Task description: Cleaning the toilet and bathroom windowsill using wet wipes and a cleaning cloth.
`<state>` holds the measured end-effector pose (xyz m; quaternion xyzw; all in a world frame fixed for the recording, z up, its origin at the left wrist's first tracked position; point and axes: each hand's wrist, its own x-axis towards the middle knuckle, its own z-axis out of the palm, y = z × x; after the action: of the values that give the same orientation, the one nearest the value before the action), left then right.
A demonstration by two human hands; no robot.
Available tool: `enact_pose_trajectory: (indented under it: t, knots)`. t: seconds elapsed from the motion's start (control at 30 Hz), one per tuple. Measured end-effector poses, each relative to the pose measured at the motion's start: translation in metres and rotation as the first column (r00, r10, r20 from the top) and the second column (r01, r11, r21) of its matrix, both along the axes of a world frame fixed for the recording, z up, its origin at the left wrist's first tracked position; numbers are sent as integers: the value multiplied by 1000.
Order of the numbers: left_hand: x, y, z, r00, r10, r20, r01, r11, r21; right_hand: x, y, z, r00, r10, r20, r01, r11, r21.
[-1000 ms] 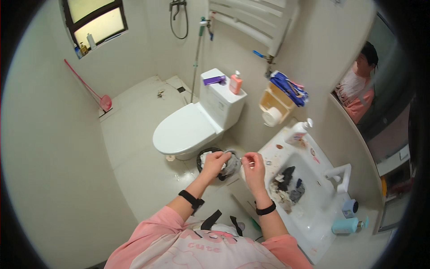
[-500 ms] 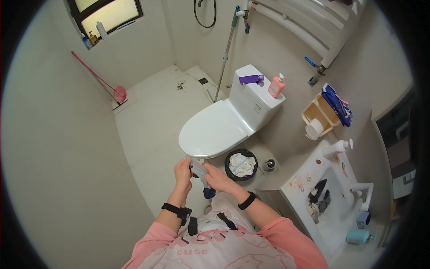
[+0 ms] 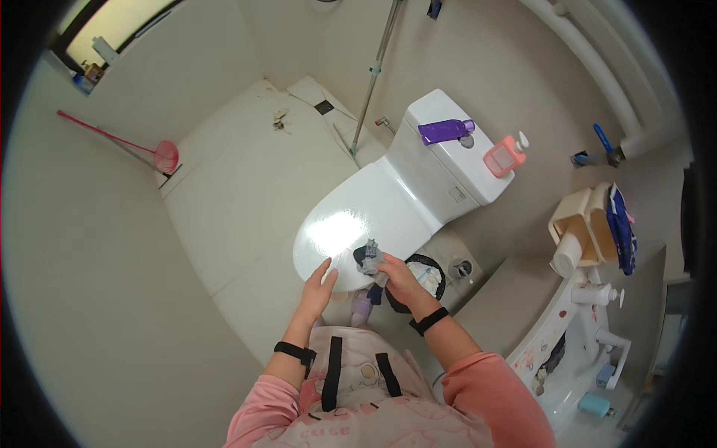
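Observation:
A bunched grey sock with dark navy parts [image 3: 368, 257] hangs from my right hand [image 3: 401, 281], whose fingers are closed on it. It is held over the front edge of the closed white toilet lid [image 3: 373, 201]. To its left, my left hand [image 3: 319, 290] is apart from the sock, with thumb and fingers spread and nothing in them. Under my right forearm stands a black-lined waste bin [image 3: 428, 278] with white crumpled paper inside, partly hidden by the hand and wrist.
On the toilet tank lie a purple bottle [image 3: 446, 132] and a pink pump bottle [image 3: 505, 155]. The white washbasin [image 3: 571, 384] at the right holds dark wet cloth items [image 3: 553, 358]. A metal pole [image 3: 377, 71] leans against the wall behind the toilet.
My left hand has let go of the sock and opened. My right hand has moved right and forward with the sock now bunched up. The whole view has shifted.

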<state>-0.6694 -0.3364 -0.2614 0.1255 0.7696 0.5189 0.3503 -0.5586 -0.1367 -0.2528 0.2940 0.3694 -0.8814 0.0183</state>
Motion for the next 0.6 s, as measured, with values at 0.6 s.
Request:
enact_pose_trajectory:
  t: [0.6]
  knots:
    - [-99, 2, -193, 710, -675, -200, 468, 664, -583, -234, 12, -291, 936, 209, 285, -275, -77, 959]
